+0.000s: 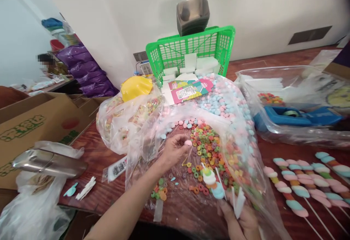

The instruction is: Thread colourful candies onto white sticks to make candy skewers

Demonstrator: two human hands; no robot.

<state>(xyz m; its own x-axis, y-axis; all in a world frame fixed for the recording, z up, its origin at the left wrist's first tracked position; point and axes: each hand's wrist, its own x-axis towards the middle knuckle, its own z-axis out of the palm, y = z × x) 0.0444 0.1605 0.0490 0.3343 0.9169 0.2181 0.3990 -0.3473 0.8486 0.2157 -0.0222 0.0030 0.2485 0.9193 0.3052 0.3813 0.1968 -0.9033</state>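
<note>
My left hand (176, 147) pinches a pink marshmallow (188, 143) between thumb and fingertips, just left of a pile of ring gummies (205, 141). Lower right, my right hand (242, 220) is closed around a marshmallow skewer (218, 190) with white and blue pieces and green and orange rings on it. White sticks (238, 201) also poke out of this hand. Pink and blue marshmallows (218, 101) fill a clear plastic bag beyond the gummies. A few loose ring gummies (160, 189) lie nearer to me on the plastic sheet.
Finished-looking marshmallow skewers (298, 181) lie at right, below a clear tub (273, 130) holding a blue tape dispenser (300, 116). A green basket (191, 43) stands behind. At left are a steel flask (49, 163), a cardboard box (41, 123) and a bag with a yellow scoop (136, 88).
</note>
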